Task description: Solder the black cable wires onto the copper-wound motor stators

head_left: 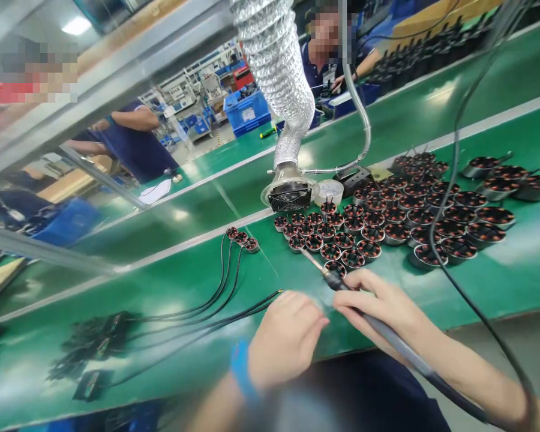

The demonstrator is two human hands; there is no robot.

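My right hand is wrapped round the handle of a soldering iron. Its metal tip points up and left, close to the nearest round motor parts with copper windings; contact cannot be told. Beside it, my left hand, with a blue wristband, has its fingers curled together. Whatever they hold, if anything, is hidden. Black cables run to just behind the left fingers, one showing a coloured wire end. Further back, a few small motor parts have black cables attached.
A silver extraction duct hangs over the green bench, its fan low beside a white tub. Dark cable ends and small boards lie at left. The iron's lead crosses at right. Other people stand across the bench.
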